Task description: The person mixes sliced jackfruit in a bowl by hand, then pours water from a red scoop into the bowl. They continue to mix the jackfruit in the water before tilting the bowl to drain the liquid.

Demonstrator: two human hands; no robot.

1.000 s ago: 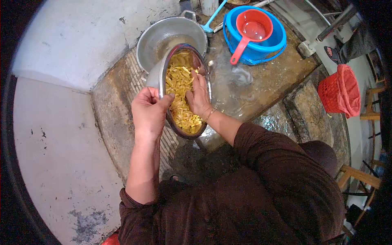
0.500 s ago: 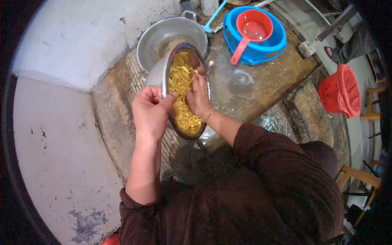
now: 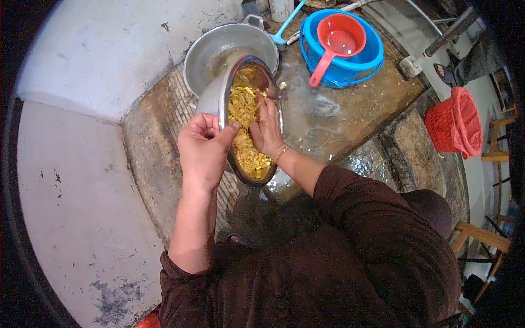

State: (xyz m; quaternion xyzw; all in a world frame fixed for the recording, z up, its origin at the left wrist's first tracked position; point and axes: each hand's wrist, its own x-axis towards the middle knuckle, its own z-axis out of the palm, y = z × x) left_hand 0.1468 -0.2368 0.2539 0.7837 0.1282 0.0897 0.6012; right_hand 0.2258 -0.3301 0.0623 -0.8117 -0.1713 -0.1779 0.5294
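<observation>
A shiny metal bowl (image 3: 208, 103), tipped steeply onto its side, holds a mass of wet yellow chopped strips (image 3: 243, 109) of some vegetable. My left hand (image 3: 201, 147) pinches the bowl's near-left rim, thumb on the inside edge. With fingers stretched out, my right hand (image 3: 268, 130) lies along the open right side of the bowl against the strips. Behind the bowl stands a large grey metal pot (image 3: 198, 59) with cloudy liquid in its bottom; the bowl's upper end overlaps it in view.
A blue bucket (image 3: 372, 52) with a red dipper (image 3: 322, 66) across it stands on the wet floor (image 3: 328, 126). A light-blue brush (image 3: 285, 26) leans near the pot. To the right are a lined red basket (image 3: 440, 123), wooden stools (image 3: 481, 235) and another person's sandalled foot (image 3: 444, 72).
The bowl and both hands have shifted very slightly, and the strips inside have settled a little. White swirls on the wet floor have spread. The other person's leg at the right has moved slightly.
</observation>
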